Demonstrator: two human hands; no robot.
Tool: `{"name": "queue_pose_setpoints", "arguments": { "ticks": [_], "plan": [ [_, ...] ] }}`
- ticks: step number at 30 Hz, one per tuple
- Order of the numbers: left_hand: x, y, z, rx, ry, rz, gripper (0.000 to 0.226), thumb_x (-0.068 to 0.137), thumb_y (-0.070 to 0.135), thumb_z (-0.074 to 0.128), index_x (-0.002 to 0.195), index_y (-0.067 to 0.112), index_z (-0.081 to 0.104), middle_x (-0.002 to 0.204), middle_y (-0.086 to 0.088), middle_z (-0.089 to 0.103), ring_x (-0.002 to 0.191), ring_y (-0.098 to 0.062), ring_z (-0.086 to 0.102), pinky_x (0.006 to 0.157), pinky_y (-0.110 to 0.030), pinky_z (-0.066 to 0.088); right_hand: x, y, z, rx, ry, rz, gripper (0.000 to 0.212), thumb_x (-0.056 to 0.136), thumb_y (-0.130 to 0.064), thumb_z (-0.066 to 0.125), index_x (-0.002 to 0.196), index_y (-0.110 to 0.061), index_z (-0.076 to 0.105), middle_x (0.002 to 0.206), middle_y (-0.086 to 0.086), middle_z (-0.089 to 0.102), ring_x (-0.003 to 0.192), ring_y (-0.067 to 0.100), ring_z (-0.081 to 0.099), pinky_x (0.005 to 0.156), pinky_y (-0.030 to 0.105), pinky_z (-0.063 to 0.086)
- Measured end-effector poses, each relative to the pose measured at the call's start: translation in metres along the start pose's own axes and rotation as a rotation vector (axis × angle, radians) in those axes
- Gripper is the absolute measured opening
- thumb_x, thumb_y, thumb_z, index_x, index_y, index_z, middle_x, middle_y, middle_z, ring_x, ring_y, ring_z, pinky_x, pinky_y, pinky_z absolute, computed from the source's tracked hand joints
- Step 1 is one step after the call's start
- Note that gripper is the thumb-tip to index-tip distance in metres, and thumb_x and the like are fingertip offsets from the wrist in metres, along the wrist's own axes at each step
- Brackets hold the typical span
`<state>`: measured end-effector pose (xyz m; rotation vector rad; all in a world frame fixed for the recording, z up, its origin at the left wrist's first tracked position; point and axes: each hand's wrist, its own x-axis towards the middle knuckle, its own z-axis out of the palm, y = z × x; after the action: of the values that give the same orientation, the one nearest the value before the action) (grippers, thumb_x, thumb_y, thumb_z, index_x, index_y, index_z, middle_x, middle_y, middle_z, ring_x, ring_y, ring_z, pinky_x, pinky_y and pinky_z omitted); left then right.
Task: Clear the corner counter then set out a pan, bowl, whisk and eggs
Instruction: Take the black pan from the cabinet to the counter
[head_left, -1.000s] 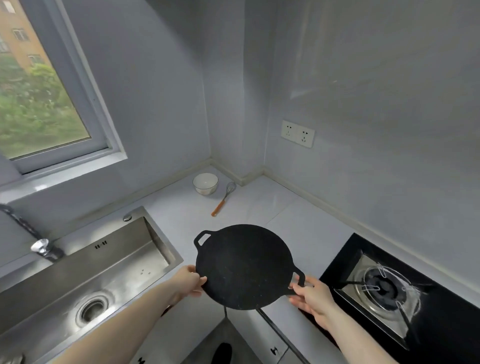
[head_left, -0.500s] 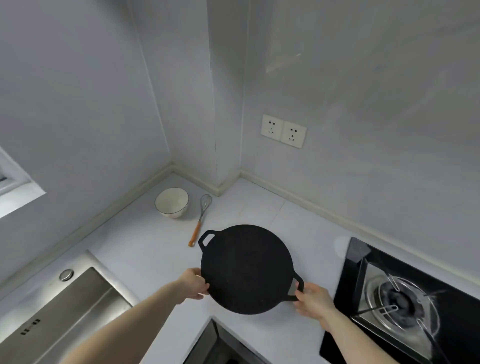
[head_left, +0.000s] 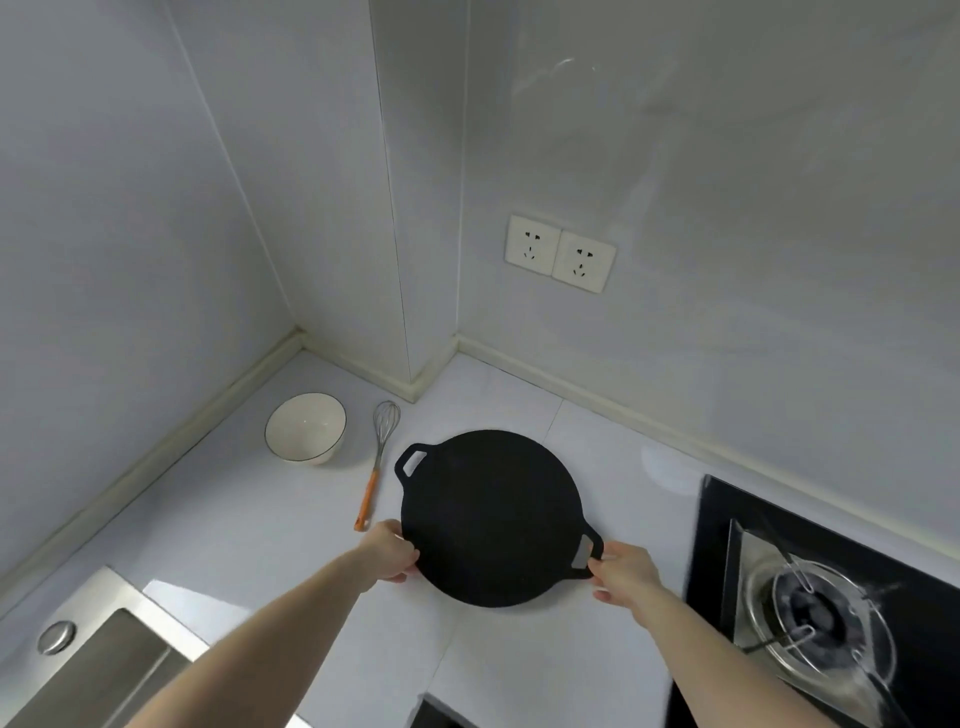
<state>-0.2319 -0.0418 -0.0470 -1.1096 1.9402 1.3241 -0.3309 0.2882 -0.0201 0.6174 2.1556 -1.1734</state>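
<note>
While both hands grip it, the pan (head_left: 491, 517), black, round and flat with two loop handles, sits at the lower centre of the frame over the white worktop (head_left: 249, 525); whether its underside touches the surface cannot be told. The left hand (head_left: 388, 553) holds the pan's lower-left rim, its fingers (head_left: 400, 576) curled under the edge. The right hand (head_left: 623, 574) holds the lower-right loop handle, its fingers pinched on the handle's outer bar. The other loop handle points to the upper left, free of any hand.

Whisk (head_left: 379, 462): steel wire head, orange handle, lying flat on the worktop just left of the pan, head toward the corner, handle end near the left hand.

Bowl (head_left: 305, 427): white with a thin dark rim line, upright, left of the whisk, near the wall's base strip.

Double wall socket (head_left: 560, 253): white, on the wall above the pan, upper centre.

Gas hob (head_left: 826, 618): black glass with a metal burner ring, lower right edge of the frame, close to the right hand.

Steel sink (head_left: 98, 670): lower left corner, partly behind the left forearm.
</note>
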Motion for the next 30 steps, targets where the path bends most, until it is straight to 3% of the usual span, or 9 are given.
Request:
{"name": "queue_pose_setpoints", "arguments": {
  "ticks": [5, 8, 12, 15, 17, 22, 24, 26, 30],
  "plan": [
    [0.017, 0.013, -0.011, 0.08, 0.007, 0.007, 0.025, 0.099, 0.01, 0.056, 0.123, 0.016, 0.051, 0.11, -0.007, 0.059, 0.088, -0.019, 0.068, 0.06, -0.022, 0.058, 0.014, -0.013, 0.014, -0.007, 0.019, 0.008, 0.02, 0.092, -0.003, 0.065, 0.107, -0.016, 0.064, 0.097, 0.005, 0.064, 0.099, 0.028, 0.066, 0.061, 0.029, 0.059],
    [0.027, 0.02, -0.016, 0.092, 0.016, 0.006, 0.023, 0.099, 0.009, 0.055, 0.121, 0.017, 0.05, 0.106, -0.004, 0.057, 0.087, -0.019, 0.068, 0.062, -0.023, 0.059, 0.024, -0.021, 0.021, -0.025, 0.031, 0.016, 0.021, 0.092, -0.004, 0.064, 0.111, -0.013, 0.067, 0.11, 0.01, 0.065, 0.099, 0.027, 0.066, 0.059, 0.028, 0.059],
    [0.036, 0.024, -0.02, 0.138, 0.028, 0.002, 0.024, 0.099, 0.011, 0.057, 0.122, 0.016, 0.051, 0.106, 0.0, 0.053, 0.094, -0.021, 0.067, 0.066, -0.025, 0.062, 0.032, -0.029, 0.027, -0.024, 0.047, 0.049, 0.017, 0.092, -0.002, 0.063, 0.108, -0.008, 0.063, 0.114, 0.011, 0.064, 0.098, 0.027, 0.064, 0.068, 0.033, 0.064],
    [0.046, 0.028, -0.022, 0.15, 0.029, -0.002, 0.025, 0.099, 0.012, 0.06, 0.122, 0.014, 0.051, 0.106, 0.002, 0.051, 0.088, -0.018, 0.065, 0.064, -0.026, 0.061, 0.033, -0.032, 0.032, -0.012, 0.052, 0.076, 0.026, 0.092, -0.001, 0.062, 0.116, -0.012, 0.06, 0.122, 0.011, 0.061, 0.103, 0.028, 0.063, 0.061, 0.029, 0.061],
    [0.051, 0.03, -0.025, 0.155, 0.026, -0.009, 0.025, 0.097, 0.017, 0.064, 0.118, 0.015, 0.051, 0.104, -0.003, 0.056, 0.088, -0.02, 0.067, 0.071, -0.03, 0.064, 0.034, -0.033, 0.036, -0.008, 0.055, 0.096, 0.03, 0.092, 0.0, 0.062, 0.12, -0.011, 0.06, 0.126, 0.012, 0.06, 0.104, 0.028, 0.063, 0.059, 0.029, 0.061],
    [0.051, 0.033, -0.021, 0.176, 0.08, 0.001, 0.04, 0.091, 0.025, 0.074, 0.12, 0.015, 0.048, 0.11, 0.003, 0.049, 0.098, -0.021, 0.064, 0.077, -0.033, 0.064, 0.034, -0.034, 0.045, 0.036, 0.042, 0.118, 0.03, 0.089, 0.003, 0.063, 0.116, -0.011, 0.059, 0.122, 0.009, 0.059, 0.106, 0.028, 0.062, 0.06, 0.029, 0.06],
    [0.048, 0.034, -0.017, 0.173, 0.12, 0.015, 0.045, 0.089, 0.023, 0.076, 0.121, 0.014, 0.046, 0.118, 0.011, 0.034, 0.106, -0.02, 0.06, 0.083, -0.034, 0.063, 0.031, -0.034, 0.046, 0.075, 0.007, 0.131, 0.027, 0.09, 0.005, 0.062, 0.111, -0.011, 0.058, 0.114, 0.008, 0.06, 0.107, 0.028, 0.062, 0.065, 0.03, 0.061],
    [0.043, 0.036, -0.013, 0.124, 0.151, 0.008, 0.045, 0.088, 0.017, 0.076, 0.12, 0.013, 0.045, 0.118, 0.008, 0.024, 0.109, -0.022, 0.061, 0.085, -0.036, 0.062, 0.03, -0.032, 0.047, 0.116, -0.023, 0.133, 0.026, 0.09, 0.005, 0.061, 0.111, -0.01, 0.061, 0.111, 0.008, 0.062, 0.106, 0.027, 0.063, 0.068, 0.031, 0.061],
    [0.03, 0.036, -0.01, -0.018, 0.155, -0.033, 0.044, 0.087, 0.009, 0.076, 0.114, 0.01, 0.042, 0.114, -0.001, 0.048, 0.099, -0.026, 0.066, 0.084, -0.038, 0.063, 0.021, -0.031, 0.046, 0.185, -0.049, 0.132, 0.024, 0.09, 0.004, 0.062, 0.108, -0.011, 0.062, 0.112, 0.01, 0.064, 0.105, 0.026, 0.063, 0.068, 0.031, 0.061]
  ]
}}
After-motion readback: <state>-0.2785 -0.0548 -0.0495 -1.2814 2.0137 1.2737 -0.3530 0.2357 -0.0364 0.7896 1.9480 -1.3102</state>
